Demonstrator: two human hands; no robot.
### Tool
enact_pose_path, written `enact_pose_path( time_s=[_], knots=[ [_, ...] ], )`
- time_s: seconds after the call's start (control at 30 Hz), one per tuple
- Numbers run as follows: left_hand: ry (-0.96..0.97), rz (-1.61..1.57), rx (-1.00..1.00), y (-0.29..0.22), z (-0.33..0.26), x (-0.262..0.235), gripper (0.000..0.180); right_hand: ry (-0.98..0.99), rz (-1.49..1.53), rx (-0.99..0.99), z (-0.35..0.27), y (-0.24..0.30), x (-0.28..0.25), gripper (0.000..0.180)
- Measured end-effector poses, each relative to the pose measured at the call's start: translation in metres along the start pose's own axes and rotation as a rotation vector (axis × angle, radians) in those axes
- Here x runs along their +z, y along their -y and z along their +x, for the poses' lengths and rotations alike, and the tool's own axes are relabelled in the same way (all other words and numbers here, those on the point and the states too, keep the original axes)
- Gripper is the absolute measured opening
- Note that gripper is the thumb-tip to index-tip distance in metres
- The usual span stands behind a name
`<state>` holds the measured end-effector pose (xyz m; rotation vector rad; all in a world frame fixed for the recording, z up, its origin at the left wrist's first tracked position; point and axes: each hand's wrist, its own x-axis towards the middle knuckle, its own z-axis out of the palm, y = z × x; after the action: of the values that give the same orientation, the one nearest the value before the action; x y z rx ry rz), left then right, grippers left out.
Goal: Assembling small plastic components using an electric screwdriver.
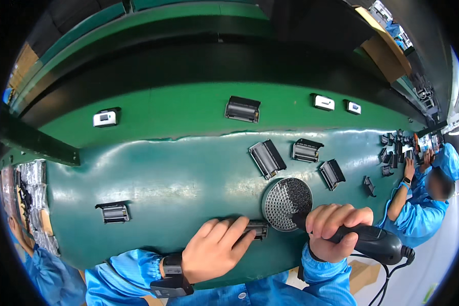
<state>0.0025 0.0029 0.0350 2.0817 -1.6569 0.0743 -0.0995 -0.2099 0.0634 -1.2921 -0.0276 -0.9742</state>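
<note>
Left hand [209,256] pinched the black housing [260,230] (long axis roughly left-right), near-left of the round tray [278,205]; right hand [334,224] closed around the corded tool [376,245]

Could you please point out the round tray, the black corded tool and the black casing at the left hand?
Round tray [279,208]: head view, bare dotted surface, left side.
Black corded tool [374,244]: head view, rear of its body.
Black casing [261,231]: head view, exposed right end.
</note>
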Motion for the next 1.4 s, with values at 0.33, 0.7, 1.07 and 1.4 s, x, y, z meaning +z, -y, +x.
enact_pose_path(
  time_s=[0.33,0.7,1.07,1.4],
  knots=[
    [-0.034,-0.083,-0.073,0.004,0.004,0.016,0.027,-0.021,-0.075,0.046,0.003,-0.017,-0.007,0.040],
    [-0.020,-0.078,-0.069,0.005,0.004,0.015,0.030,0.020,-0.033,-0.046,0.001,-0.028,-0.008,0.050],
    [-0.024,-0.102,-0.119,0.005,-0.001,0.014,0.032,0.257,0.036,-0.179,0.003,-0.041,-0.009,0.063],
    [-0.017,-0.101,-0.111,0.006,-0.004,0.013,0.034,-0.068,-0.247,-0.048,0.000,-0.028,0.003,0.049]
  ],
)
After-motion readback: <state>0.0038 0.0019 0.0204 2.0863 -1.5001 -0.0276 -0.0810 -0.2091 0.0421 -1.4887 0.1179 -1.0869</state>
